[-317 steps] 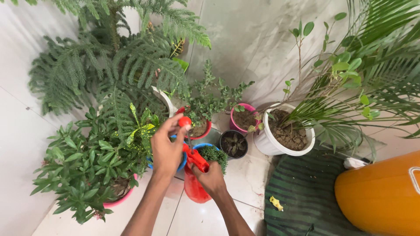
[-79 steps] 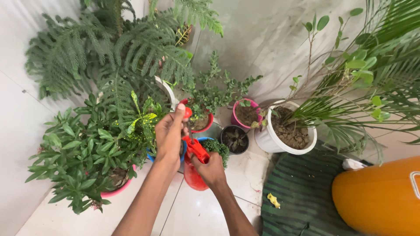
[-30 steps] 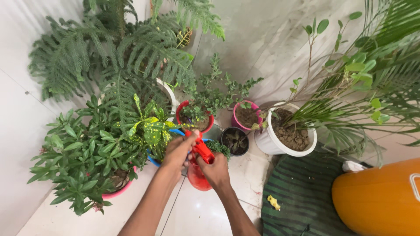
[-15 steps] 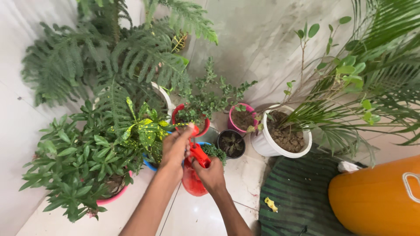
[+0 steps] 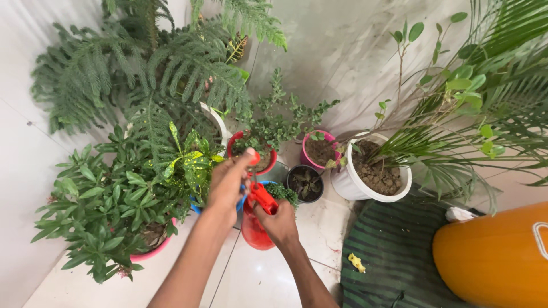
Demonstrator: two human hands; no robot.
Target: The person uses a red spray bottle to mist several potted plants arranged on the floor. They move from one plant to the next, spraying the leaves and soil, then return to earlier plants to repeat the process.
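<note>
Both my hands work a red plastic spray bottle (image 5: pixel 258 228) among potted plants on the tiled floor.

My right hand (image 5: pixel 281 223) is clenched around its neck; my left hand (image 5: pixel 228 179) grasps the red nozzle (image 5: pixel 253 157), low beside a red-rimmed pot (image 5: pixel 268 162).

Arms: two forearms are seen, bare to the lower frame edge; no sleeves are worn.
Left hand (image 5: pixel 227 183): bare; no glove, ring or band is seen.
Right hand (image 5: pixel 279 223): bare; no glove or watch is seen at the wrist.
</note>
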